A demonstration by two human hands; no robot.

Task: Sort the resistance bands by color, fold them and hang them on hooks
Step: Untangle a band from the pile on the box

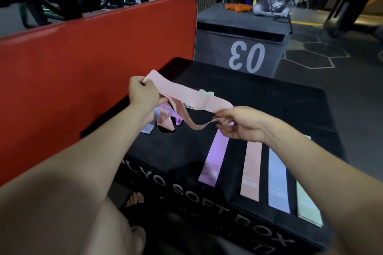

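A pink resistance band (186,95) is stretched in the air between both hands above the black soft box (269,105). My left hand (143,92) pinches its far end, and my right hand (240,124) pinches its near end. Beneath my left hand lies a loose pile of bands (165,120) in purple, pink and blue, with a mint one (206,93) behind the held band. Flat in a row on the box lie a purple band (213,159), a pink band (251,172), a blue band (278,182) and a mint band (308,203).
A red padded panel (93,64) stands along the left. Behind the box is a grey box marked 03 (244,47) carrying orange cloth (238,7) and a cable. A person sits at the far right. My sandalled foot (134,198) is on the floor below.
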